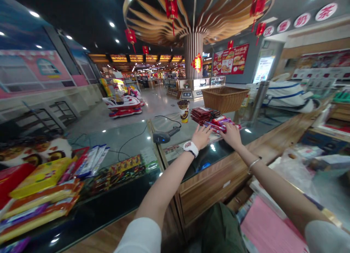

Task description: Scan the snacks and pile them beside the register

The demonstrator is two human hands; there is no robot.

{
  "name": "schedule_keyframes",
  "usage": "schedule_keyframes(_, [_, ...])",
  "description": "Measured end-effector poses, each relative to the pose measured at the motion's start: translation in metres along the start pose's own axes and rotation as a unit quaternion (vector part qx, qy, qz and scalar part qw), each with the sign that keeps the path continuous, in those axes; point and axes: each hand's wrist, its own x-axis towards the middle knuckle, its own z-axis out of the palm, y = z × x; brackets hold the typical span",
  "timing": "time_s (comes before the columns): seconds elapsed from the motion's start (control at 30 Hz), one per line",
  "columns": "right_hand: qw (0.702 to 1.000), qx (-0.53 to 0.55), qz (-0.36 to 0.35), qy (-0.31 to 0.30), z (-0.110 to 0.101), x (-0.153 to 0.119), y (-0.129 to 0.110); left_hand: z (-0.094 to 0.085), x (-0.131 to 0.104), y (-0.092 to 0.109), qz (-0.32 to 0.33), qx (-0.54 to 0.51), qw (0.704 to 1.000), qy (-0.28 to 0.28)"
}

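Observation:
Purple and red snack packets (221, 119) lie in a small pile on the glass counter, in front of both my hands. My left hand (201, 137) rests at the pile's near left side, its fingers stretched out and apart, touching the packets' edge. Over the right end of the pile, my right hand (232, 135) has its thumb and fingers on the packets; the wrappers stick out past it. Dark red packets (201, 114) are stacked just behind. A printed cup (184, 111) stands upright to their left. Left of my left hand lies a black barcode scanner (164, 135).
A wicker basket (225, 99) stands behind the packets on the counter (131, 138). Boxes and bagged snacks (41, 194) are heaped at the left. The scanner's cable (131, 138) crosses the glass. At lower right are a plastic bag (295, 167) and a pink sheet (269, 227).

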Motion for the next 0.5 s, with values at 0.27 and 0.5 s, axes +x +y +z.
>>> schedule_keyframes(0.27, [0.999,-0.031,-0.006,-0.010,-0.001,0.004,-0.009,0.020,0.025,0.006,-0.006,-0.026,1.000,-0.006])
schedule_keyframes(0.5, [0.998,-0.048,-0.011,-0.037,-0.006,0.004,-0.011,0.022,0.021,-0.002,-0.017,-0.028,0.999,0.013])
